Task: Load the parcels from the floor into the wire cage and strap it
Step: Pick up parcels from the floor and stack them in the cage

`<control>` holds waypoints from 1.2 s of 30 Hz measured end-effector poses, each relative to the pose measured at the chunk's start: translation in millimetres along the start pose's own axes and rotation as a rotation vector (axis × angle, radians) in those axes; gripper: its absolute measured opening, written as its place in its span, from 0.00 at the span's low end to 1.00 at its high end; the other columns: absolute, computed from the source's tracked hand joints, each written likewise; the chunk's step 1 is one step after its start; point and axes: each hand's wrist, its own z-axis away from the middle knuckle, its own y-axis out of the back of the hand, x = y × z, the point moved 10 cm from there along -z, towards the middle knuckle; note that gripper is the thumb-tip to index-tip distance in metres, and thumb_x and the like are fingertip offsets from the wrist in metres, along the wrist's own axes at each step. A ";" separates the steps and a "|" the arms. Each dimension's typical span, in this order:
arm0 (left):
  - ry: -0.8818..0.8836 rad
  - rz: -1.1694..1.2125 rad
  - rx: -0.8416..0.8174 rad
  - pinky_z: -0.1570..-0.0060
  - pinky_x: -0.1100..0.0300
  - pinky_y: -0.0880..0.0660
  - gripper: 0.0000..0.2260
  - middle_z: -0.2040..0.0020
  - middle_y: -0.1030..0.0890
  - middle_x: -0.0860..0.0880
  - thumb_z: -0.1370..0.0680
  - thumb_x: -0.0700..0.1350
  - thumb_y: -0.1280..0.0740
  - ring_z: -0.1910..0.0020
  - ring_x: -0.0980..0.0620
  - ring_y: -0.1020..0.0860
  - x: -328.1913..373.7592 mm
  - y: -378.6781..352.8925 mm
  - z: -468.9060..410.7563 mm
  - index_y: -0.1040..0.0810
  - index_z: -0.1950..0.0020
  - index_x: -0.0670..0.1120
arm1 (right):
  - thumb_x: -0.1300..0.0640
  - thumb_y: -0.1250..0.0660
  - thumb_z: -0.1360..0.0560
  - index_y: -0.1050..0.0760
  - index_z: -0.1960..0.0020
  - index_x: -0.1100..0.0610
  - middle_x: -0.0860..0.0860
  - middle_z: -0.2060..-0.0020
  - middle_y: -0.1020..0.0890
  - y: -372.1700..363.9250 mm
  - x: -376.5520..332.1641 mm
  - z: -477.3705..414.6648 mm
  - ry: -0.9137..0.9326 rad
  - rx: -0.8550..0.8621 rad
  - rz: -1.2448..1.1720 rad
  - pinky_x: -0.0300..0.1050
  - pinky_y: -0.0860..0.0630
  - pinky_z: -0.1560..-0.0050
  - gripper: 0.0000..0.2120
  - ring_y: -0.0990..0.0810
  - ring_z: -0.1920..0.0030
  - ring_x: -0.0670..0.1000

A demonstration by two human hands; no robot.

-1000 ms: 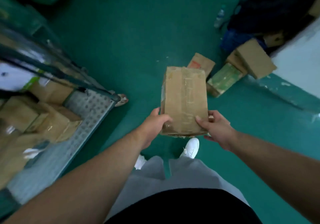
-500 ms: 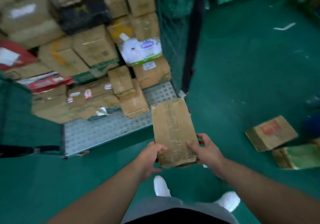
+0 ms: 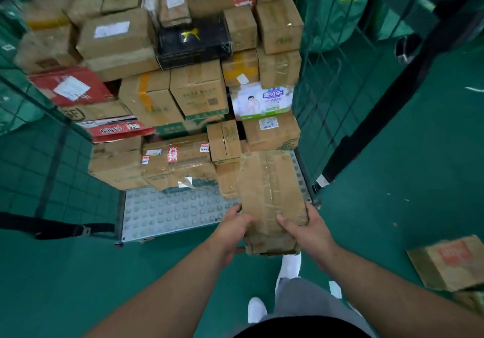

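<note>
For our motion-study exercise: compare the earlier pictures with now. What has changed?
The person has turned from the floor toward the wire cage, carrying the taped parcel until it hangs over the cage's studded base. Unchanged: left hand and right hand grip its near end.

Brown taped parcel (image 3: 271, 196), studded grey cage floor (image 3: 170, 212), green floor (image 3: 406, 180), black box (image 3: 192, 41).

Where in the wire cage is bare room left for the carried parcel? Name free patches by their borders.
Free: the front strip of the studded grey metal cage floor, between the torn brown box behind, the green wire-mesh side wall at left and the taped brown parcel held at right. Crowded: the rear, filled with stacked boxes.
</note>
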 end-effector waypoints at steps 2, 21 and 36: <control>0.004 -0.017 0.008 0.53 0.53 0.26 0.18 0.42 0.18 0.55 0.21 0.45 0.34 0.42 0.50 0.21 16.4 -1.8 -18.2 0.28 0.33 0.60 | 0.45 0.17 0.34 0.24 0.35 0.45 0.47 0.45 0.15 2.1 -13.1 -25.2 0.008 -0.001 0.022 0.49 0.16 0.44 0.30 0.14 0.47 0.47; 0.248 0.199 0.032 0.58 0.55 0.28 0.05 0.59 0.17 0.46 0.23 0.42 0.34 0.61 0.46 0.22 132.8 19.9 -202.6 0.18 0.54 0.44 | 0.43 0.21 0.29 0.33 0.25 0.41 0.43 0.38 0.23 -15.6 -148.1 -248.8 0.037 -0.242 0.346 0.47 0.21 0.35 0.37 0.20 0.41 0.42; 0.427 0.255 -0.099 0.36 0.43 0.25 0.17 0.42 0.16 0.38 0.24 0.40 0.36 0.42 0.39 0.18 186.2 -18.6 -416.9 0.25 0.36 0.39 | 0.60 0.21 0.30 0.31 0.25 0.41 0.45 0.33 0.25 -16.4 -193.9 -458.6 0.053 -0.188 0.504 0.48 0.19 0.40 0.38 0.21 0.38 0.48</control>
